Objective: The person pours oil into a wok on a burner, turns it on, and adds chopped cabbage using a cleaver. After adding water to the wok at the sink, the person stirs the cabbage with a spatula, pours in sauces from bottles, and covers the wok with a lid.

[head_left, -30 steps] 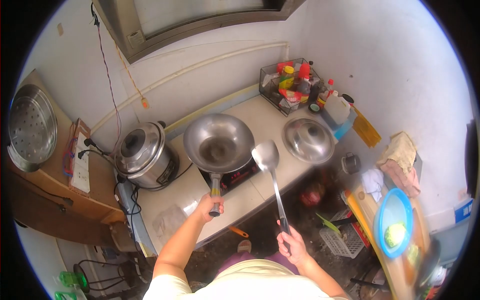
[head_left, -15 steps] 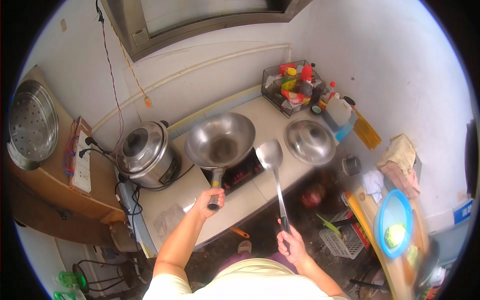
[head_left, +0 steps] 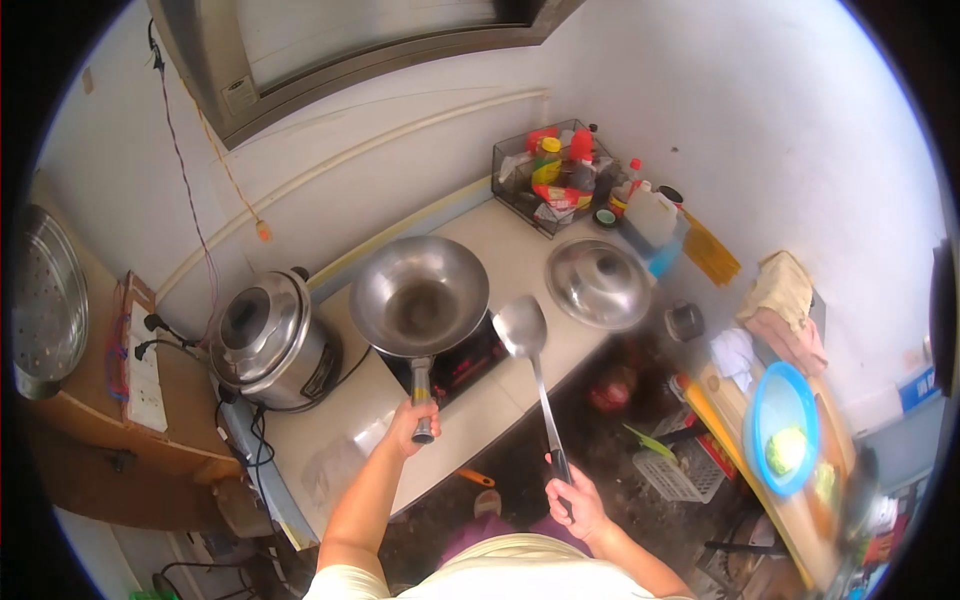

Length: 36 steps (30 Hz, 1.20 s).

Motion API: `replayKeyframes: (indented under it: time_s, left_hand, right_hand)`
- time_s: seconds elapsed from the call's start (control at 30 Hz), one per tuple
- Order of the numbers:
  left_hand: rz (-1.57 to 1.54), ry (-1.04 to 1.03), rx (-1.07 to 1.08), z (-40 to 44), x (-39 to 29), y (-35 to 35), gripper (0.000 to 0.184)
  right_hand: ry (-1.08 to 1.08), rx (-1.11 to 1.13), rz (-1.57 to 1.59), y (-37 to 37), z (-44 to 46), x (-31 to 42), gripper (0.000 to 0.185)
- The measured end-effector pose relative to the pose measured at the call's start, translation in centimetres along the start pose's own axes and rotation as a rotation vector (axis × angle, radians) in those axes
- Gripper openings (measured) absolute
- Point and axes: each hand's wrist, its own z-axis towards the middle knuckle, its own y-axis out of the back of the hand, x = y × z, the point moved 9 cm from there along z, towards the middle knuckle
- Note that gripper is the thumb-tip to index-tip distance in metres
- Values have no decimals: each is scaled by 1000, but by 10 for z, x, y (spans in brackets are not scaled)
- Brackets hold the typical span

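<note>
My left hand (head_left: 409,425) is closed round the handle of a steel wok (head_left: 455,290), which sits on a black induction cooker (head_left: 462,366) with red lights on its panel. No food shows inside the wok. In my right hand (head_left: 578,502) is the black grip of a metal spatula (head_left: 522,326), its blade pointing up and away from me, apart from the wok's right side. A domed steel lid (head_left: 598,285) lies on the counter beyond the blade.
A rice cooker (head_left: 262,330) stands left of the wok. A wire basket (head_left: 525,200) of bottles and a white jug (head_left: 652,215) are at the back right. On the right, a blue basin (head_left: 757,430) holds something green, above a white crate (head_left: 680,478).
The view has shifted, so the counter's things sit further left in the picture. Both hands keep their grips on the wok handle and the spatula.
</note>
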Motion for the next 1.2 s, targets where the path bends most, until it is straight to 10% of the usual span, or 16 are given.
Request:
replayKeyframes:
  time_s: [0.33, 0.47, 0.53, 0.63, 0.77, 0.87, 1.2]
  left_hand:
    - [-33, 13, -44, 6, 7, 8, 32]
    - [440, -122, -311, -7, -10, 8, 34]
    - [1538, -1127, -774, -42, -47, -28, 38]
    - [1545, -1303, -524, -106, -22, -145, 37]
    - [1027, -537, 312, -103, 151, -240, 22]
    - [611, 196, 609, -149, 311, -304, 26]
    - [418, 1278, 1028, -315, 589, -461, 37]
  right_hand:
    - [17, 47, -20, 6, -8, 1, 55]
    - [32, 60, -6, 12, -26, 3, 53]
    - [63, 76, 4, 18, -41, 9, 53]
    - [149, 34, -34, 40, -70, 15, 54]
    - [412, -61, -183, 87, -131, 45, 59]
    - [1146, -437, -861, 126, -220, 105, 55]
    - [1182, -1308, -1364, 272, -487, 152, 64]
